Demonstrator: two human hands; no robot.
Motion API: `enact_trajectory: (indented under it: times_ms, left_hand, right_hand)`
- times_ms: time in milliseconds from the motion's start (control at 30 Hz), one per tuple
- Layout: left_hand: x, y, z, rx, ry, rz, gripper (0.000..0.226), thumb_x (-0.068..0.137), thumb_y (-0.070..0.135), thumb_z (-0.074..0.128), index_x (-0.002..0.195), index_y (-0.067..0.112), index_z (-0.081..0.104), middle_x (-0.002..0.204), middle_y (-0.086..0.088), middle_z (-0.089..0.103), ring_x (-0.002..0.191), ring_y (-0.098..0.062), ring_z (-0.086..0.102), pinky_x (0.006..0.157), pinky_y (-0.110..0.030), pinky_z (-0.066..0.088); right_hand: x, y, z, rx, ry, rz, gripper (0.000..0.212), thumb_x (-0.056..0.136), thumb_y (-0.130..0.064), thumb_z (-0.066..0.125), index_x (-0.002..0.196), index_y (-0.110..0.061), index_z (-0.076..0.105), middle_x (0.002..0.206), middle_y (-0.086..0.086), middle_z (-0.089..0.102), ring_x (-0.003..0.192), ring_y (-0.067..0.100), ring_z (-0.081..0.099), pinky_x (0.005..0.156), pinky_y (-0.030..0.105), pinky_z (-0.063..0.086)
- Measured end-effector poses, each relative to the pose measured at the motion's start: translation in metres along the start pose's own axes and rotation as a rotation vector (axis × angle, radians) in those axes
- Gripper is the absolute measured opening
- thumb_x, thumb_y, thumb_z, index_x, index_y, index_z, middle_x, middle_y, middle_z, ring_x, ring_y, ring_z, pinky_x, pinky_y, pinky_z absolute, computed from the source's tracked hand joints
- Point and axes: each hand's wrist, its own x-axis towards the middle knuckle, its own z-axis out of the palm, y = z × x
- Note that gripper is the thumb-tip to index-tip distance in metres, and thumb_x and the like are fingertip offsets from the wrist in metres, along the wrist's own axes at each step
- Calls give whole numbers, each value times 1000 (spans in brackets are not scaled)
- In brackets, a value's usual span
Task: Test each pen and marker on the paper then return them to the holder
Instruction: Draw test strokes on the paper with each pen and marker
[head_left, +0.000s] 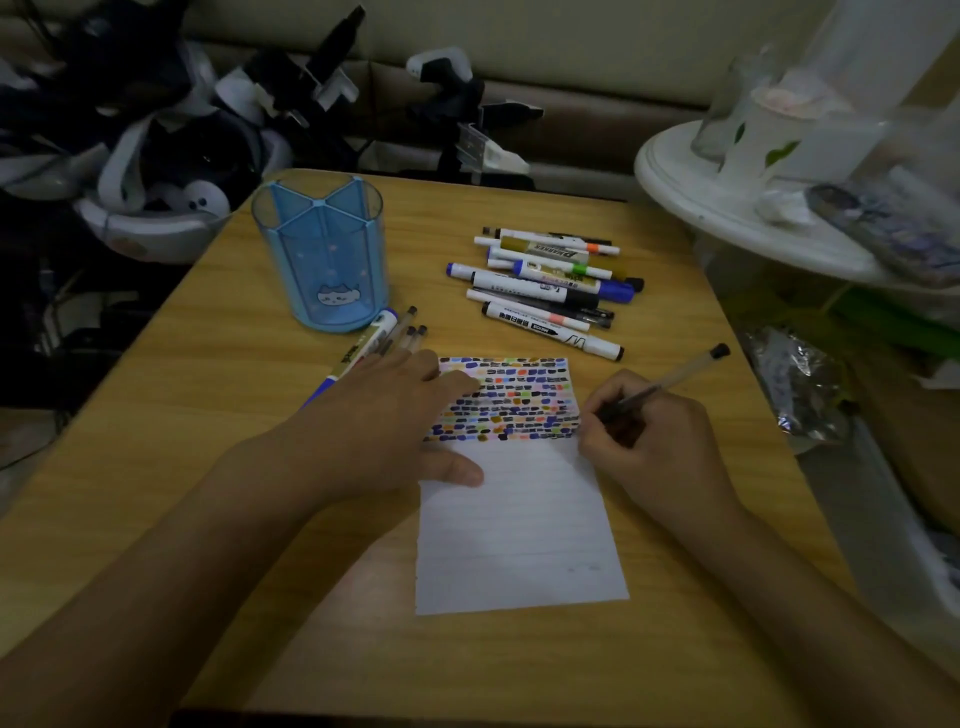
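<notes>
A lined sheet of paper (519, 525) lies on the wooden table (218, 426), its upper part covered with rows of coloured test marks. My right hand (654, 441) grips a clear pen with a black cap (680, 371), tip down at the paper's right edge beside the marks. My left hand (384, 426) presses flat on the paper's left edge, fingers straight. Under its fingers lie a few pens and a blue marker (384, 338). The blue translucent holder (324, 254) stands upright at the back left and looks empty. A pile of markers and pens (550, 283) lies at the back right.
A white round stand (727, 208) with cups and clutter overhangs the table's right back corner. Dark devices with white straps (156, 130) are heaped behind the table on the left. A crinkled foil wrapper (795, 384) sits off the right edge.
</notes>
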Motion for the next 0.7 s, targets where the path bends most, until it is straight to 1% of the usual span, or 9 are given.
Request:
enact_trajectory:
  times_ms: [133, 267, 400, 467, 500, 533, 600, 667, 700]
  left_hand:
    - [0, 2, -1, -7, 0, -6, 90, 77, 80, 48, 152, 39, 19, 137, 6, 39, 119, -12, 38, 86, -26, 31]
    - [0, 3, -2, -3, -10, -15, 91, 76, 79, 49, 152, 39, 18, 138, 6, 38, 122, -13, 38, 93, -29, 34]
    - [-3, 1, 0, -22, 52, 2, 97, 73, 79, 54, 152, 40, 12, 136, 6, 39, 120, -13, 39, 86, -26, 30]
    - [-5, 4, 0, -46, 80, 5, 100, 73, 77, 58, 152, 38, 12, 138, 5, 39, 122, -14, 38, 89, -27, 31]
    - [-5, 5, 0, -69, 87, -2, 98, 73, 76, 58, 151, 36, 16, 139, 5, 39, 123, -14, 39, 93, -28, 33]
    - [-5, 8, -1, -94, 104, -12, 92, 74, 75, 58, 148, 33, 22, 139, 6, 40, 122, -13, 40, 95, -28, 34]
    - [-7, 11, 0, -138, 174, -15, 69, 83, 69, 52, 137, 30, 37, 130, 7, 45, 113, -10, 42, 91, -26, 36]
    - [-8, 12, 0, -207, 255, 5, 37, 97, 53, 42, 124, 28, 46, 114, 8, 46, 102, -8, 42, 84, -26, 36]
    - [-8, 12, 0, -235, 296, 24, 29, 101, 44, 35, 120, 27, 49, 110, 8, 45, 100, -9, 42, 84, -28, 37]
  right_hand:
    - [1, -2, -1, 33, 38, 17, 4, 86, -21, 67, 85, -25, 66, 73, -13, 66, 75, 2, 64, 60, 13, 50]
    - [2, -3, -3, 89, 58, 39, 7, 89, -30, 63, 92, -28, 69, 82, -14, 69, 81, 2, 65, 65, 18, 54]
    - [2, -6, -6, 114, 54, 73, 8, 91, -23, 68, 96, -29, 70, 88, -15, 70, 87, -1, 65, 69, 16, 54]
    - [2, -10, -7, 160, 49, 96, 9, 91, -22, 68, 95, -29, 70, 87, -15, 71, 85, 0, 66, 68, 16, 54]
    - [3, -13, -8, 194, 46, 112, 8, 92, -23, 67, 94, -29, 70, 84, -14, 71, 82, 1, 67, 67, 17, 54]
    - [3, -15, -8, 232, 44, 125, 7, 94, -23, 65, 94, -28, 70, 81, -12, 71, 79, 3, 67, 66, 18, 54]
    - [2, -21, -8, 320, 49, 140, 14, 99, -25, 58, 94, -22, 71, 75, -5, 69, 70, 6, 66, 61, 19, 52]
    - [2, -27, -9, 396, 54, 153, 16, 100, -22, 55, 97, -17, 70, 75, 1, 70, 67, 10, 67, 59, 22, 53]
    - [2, -30, -10, 431, 54, 161, 13, 100, -19, 56, 98, -16, 69, 77, 2, 71, 67, 12, 68, 58, 23, 54]
